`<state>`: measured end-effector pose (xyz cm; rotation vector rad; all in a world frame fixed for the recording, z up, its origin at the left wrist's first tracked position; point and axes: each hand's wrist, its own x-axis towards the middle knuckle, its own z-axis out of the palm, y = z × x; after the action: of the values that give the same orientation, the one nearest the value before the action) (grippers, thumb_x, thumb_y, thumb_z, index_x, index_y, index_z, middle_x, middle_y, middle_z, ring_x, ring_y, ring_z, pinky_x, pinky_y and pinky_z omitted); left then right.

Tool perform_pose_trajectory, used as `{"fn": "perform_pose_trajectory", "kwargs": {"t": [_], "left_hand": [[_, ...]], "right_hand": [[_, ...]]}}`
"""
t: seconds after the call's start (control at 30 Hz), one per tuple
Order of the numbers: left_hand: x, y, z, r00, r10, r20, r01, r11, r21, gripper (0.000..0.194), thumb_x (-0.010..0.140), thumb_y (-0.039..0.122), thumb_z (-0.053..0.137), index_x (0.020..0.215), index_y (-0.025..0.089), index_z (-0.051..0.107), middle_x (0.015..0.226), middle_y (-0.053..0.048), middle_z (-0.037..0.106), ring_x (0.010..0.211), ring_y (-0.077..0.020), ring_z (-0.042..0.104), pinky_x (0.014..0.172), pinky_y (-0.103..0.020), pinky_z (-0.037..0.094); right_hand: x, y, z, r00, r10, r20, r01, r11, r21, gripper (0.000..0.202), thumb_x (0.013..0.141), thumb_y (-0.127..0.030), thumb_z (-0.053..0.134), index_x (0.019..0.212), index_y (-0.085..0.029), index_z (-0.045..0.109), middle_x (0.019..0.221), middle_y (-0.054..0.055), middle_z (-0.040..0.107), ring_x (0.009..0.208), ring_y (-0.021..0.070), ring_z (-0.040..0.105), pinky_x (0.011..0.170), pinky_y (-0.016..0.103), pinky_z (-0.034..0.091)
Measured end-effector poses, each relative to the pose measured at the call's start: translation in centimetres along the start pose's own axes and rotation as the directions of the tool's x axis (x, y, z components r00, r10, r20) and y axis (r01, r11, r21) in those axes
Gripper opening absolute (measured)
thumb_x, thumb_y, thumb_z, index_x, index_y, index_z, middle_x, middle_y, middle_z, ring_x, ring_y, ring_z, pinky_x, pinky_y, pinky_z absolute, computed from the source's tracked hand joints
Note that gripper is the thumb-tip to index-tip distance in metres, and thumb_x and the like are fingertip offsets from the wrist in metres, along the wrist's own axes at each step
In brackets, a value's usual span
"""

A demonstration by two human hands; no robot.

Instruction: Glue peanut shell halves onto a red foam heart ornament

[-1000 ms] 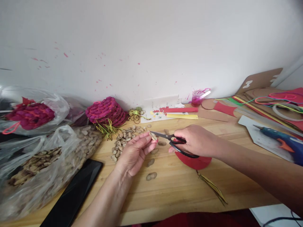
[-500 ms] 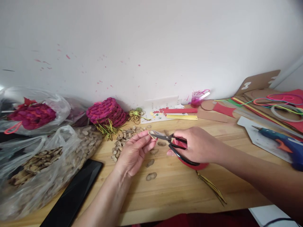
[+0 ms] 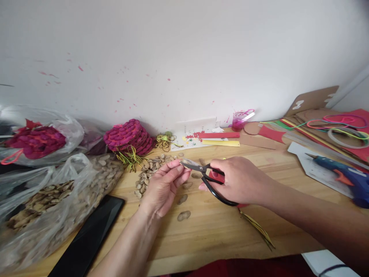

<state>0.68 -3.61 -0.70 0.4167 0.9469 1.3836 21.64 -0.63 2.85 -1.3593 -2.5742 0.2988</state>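
Observation:
My left hand (image 3: 164, 184) is closed, pinching a small peanut shell (image 3: 182, 162) between thumb and fingertips. Dark metal scissors (image 3: 198, 167) with black looped handles sit in my right hand (image 3: 242, 180), their blades pointing left and lying against the shell. The blades partly cover the shell, so I cannot make out how deep they cut. Under my right hand a red piece (image 3: 216, 176) shows in part, with yellow-green cords (image 3: 258, 229) trailing towards me. Several loose peanut shells (image 3: 183, 216) lie on the wooden table between my arms.
Left stand clear bags (image 3: 83, 196) of shells and a black phone-like slab (image 3: 89, 234). Behind my left hand are a shell heap (image 3: 144, 177) and stacked magenta pieces (image 3: 129, 136). Red and yellow strips (image 3: 220, 135) lie at the back, a blue glue gun (image 3: 337, 171) at right.
My right hand and the scissors have shifted slightly left, covering more of the red piece. The blades lie closer along the shell. My left hand stays nearly still.

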Motion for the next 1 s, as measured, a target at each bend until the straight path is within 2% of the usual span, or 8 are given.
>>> {"fn": "perform_pose_trajectory", "kwargs": {"t": [0.23, 0.5, 0.83, 1.0], "left_hand": [[-0.1, -0.2, 0.0, 1.0, -0.012, 0.005, 0.012, 1.0, -0.018, 0.013, 0.079, 0.001, 0.073, 0.087, 0.011, 0.07, 0.087, -0.006, 0.075, 0.077, -0.0139, 0.074, 0.073, -0.019, 0.062], [0.0, -0.2, 0.0, 1.0, -0.006, 0.001, 0.006, 1.0, -0.015, 0.012, 0.081, 0.0, 0.069, 0.088, 0.009, 0.07, 0.089, -0.008, 0.074, 0.076, -0.0138, 0.073, 0.073, -0.02, 0.062], [0.1, -0.3, -0.2, 1.0, -0.011, -0.002, 0.011, 1.0, -0.013, 0.013, 0.083, -0.001, 0.067, 0.091, 0.009, 0.07, 0.087, -0.009, 0.075, 0.077, -0.0152, 0.075, 0.073, -0.02, 0.062], [0.3, -0.2, -0.3, 0.999, 0.046, 0.013, -0.045, 0.998, -0.054, 0.01, 0.082, 0.001, 0.071, 0.087, 0.01, 0.072, 0.085, -0.007, 0.076, 0.082, -0.016, 0.075, 0.076, -0.021, 0.063]], "right_hand": [[0.1, -0.1, 0.1, 1.0, 0.003, 0.007, -0.003, 1.0, 0.022, 0.048, 0.082, -0.068, 0.058, 0.069, -0.022, 0.051, 0.059, -0.001, 0.061, 0.051, 0.0126, 0.044, 0.051, 0.028, 0.023], [0.4, 0.1, 0.0, 1.0, 0.006, 0.018, -0.006, 1.0, 0.011, 0.053, 0.081, -0.073, 0.056, 0.066, -0.022, 0.051, 0.056, -0.002, 0.059, 0.049, 0.0123, 0.038, 0.05, 0.028, 0.022], [0.6, 1.0, 0.5, 1.0, -0.021, 0.022, 0.021, 1.0, -0.005, 0.052, 0.085, -0.07, 0.054, 0.067, -0.022, 0.054, 0.063, 0.0, 0.065, 0.054, 0.0136, 0.048, 0.052, 0.028, 0.022], [0.8, 0.9, -0.1, 0.998, 0.066, 0.016, -0.067, 0.995, 0.07, 0.051, 0.079, -0.07, 0.061, 0.065, -0.022, 0.054, 0.057, -0.002, 0.061, 0.049, 0.0116, 0.043, 0.05, 0.027, 0.023]]}}
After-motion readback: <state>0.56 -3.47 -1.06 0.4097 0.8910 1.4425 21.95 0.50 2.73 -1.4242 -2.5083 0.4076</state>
